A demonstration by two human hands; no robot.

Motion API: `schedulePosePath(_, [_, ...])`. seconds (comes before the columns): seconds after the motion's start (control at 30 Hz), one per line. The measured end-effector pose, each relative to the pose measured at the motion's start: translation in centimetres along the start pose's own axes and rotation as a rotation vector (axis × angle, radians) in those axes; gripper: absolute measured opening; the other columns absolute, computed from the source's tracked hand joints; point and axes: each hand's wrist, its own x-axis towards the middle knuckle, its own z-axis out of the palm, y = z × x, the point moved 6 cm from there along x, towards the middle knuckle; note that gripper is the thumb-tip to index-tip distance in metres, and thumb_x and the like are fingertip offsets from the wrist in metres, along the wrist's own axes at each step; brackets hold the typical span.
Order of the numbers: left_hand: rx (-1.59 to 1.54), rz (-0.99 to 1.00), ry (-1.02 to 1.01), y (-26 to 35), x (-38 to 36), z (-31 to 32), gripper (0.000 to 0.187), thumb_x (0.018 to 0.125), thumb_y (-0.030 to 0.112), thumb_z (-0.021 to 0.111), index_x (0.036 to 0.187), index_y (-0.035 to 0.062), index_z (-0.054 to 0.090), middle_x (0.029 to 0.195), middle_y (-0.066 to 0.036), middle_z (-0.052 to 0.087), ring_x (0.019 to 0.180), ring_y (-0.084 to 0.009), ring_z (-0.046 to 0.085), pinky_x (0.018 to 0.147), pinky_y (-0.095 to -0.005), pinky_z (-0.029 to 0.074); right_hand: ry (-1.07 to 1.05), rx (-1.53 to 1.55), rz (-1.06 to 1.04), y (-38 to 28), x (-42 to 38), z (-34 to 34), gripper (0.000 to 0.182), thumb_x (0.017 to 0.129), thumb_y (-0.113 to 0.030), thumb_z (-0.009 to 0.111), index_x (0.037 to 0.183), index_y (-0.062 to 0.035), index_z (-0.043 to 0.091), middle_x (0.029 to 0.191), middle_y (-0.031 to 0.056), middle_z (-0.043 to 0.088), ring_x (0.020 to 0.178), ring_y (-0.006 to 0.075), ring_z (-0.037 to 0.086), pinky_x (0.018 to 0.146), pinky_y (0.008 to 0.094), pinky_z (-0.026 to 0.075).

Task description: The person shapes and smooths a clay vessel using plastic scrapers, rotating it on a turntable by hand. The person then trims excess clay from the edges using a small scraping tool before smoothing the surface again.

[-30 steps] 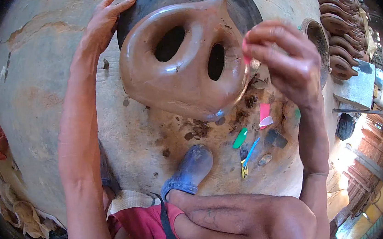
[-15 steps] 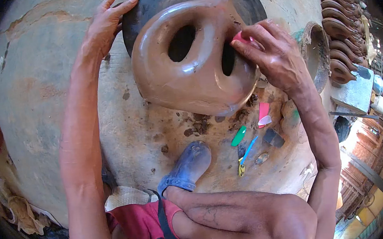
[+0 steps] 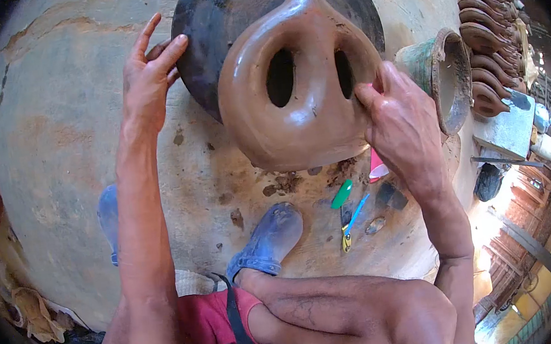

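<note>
A wet brown clay vessel with two oval openings and a narrow spout at the top sits on a dark round turntable. At the turntable's left rim is my left hand, fingers spread, with a fingertip at the edge. My right hand is closed against the vessel's right side, beside the right opening. A bit of a pink scraper shows between its fingers; most of it is hidden.
On the floor lie a green scraper, a blue-handled tool, a yellow cutter and a pink strip. A bucket stands right of the turntable. Several similar clay pieces are stacked beyond it.
The vessel has turned on the turntable, its spout swinging left and its openings shifting right. My right hand has moved down along its right side. My left hand stays near the rim, slightly lower.
</note>
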Motion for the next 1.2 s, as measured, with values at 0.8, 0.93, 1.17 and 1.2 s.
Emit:
schedulePosePath(0.8, [-0.150,-0.004,0.021,-2.1,-2.6,0.4,0.073,0.099,0.012,0.079,0.164,0.0146,0.045,0.120,-0.004,0.075,0.106,-0.0105,0.070,0.089,-0.0297,0.056,0.711,0.967,0.682,5.7,0.4,1.4,0.018,0.103,-0.011,0.075,0.115,0.0035,0.077,0.094,0.0040,0.077,0.080,0.0057,0.068,0.063,0.0226,0.054])
schedulePosePath(0.93, [-0.182,-0.003,0.045,-2.3,-3.3,0.7,0.070,0.100,0.011,0.078,0.162,0.0141,0.046,0.117,-0.003,0.076,0.104,-0.0082,0.069,0.086,-0.0266,0.055,0.636,0.748,0.547,4.5,1.8,1.8,0.008,0.102,-0.007,0.069,0.104,0.0003,0.070,0.083,0.0154,0.075,0.072,0.0217,0.074,0.067,0.0351,0.057])
schedulePosePath(1.17, [-0.166,0.025,0.043,-3.6,-4.0,0.3,0.061,0.103,0.010,0.073,0.159,0.0115,0.050,0.123,-0.004,0.074,0.109,-0.0119,0.070,0.091,-0.0284,0.057,0.614,0.371,0.405,2.5,3.9,1.1,0.009,0.096,-0.007,0.069,0.103,-0.0028,0.071,0.096,0.0168,0.070,0.082,0.0393,0.071,0.074,0.0485,0.058])
schedulePosePath(1.2, [-0.167,0.027,0.045,-3.6,-4.1,0.5,0.061,0.103,0.010,0.073,0.159,0.0115,0.050,0.123,-0.004,0.074,0.109,-0.0119,0.070,0.091,-0.0284,0.057,0.630,0.327,0.375,2.2,4.2,0.9,0.011,0.095,-0.007,0.069,0.105,-0.0036,0.072,0.097,0.0165,0.069,0.082,0.0391,0.070,0.073,0.0482,0.058])
